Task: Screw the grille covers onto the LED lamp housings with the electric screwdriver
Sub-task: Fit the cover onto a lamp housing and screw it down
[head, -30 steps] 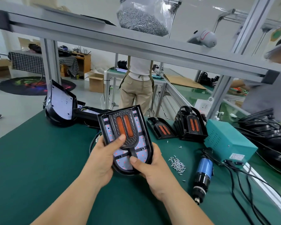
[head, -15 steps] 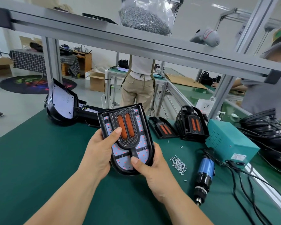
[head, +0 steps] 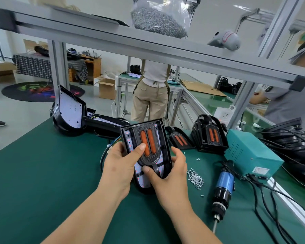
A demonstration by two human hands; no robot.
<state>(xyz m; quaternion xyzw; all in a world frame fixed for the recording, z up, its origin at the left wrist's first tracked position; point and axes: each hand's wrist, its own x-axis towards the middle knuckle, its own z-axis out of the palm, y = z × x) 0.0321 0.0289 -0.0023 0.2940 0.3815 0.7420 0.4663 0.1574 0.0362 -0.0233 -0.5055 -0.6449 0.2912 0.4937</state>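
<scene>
Left hand and right hand grip the housing above the mat, thumbs on the cover; seat it flush and square before reaching for the screwdriver lying right

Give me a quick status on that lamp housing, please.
Left hand and right hand grip lamp housing, thumbs on grille cover. Electric screwdriver lies idle on mat. Nothing in the way.

Nothing can be read: the white label on the teal box and the hanging white sign at upper right carry print too small or blurred
</scene>
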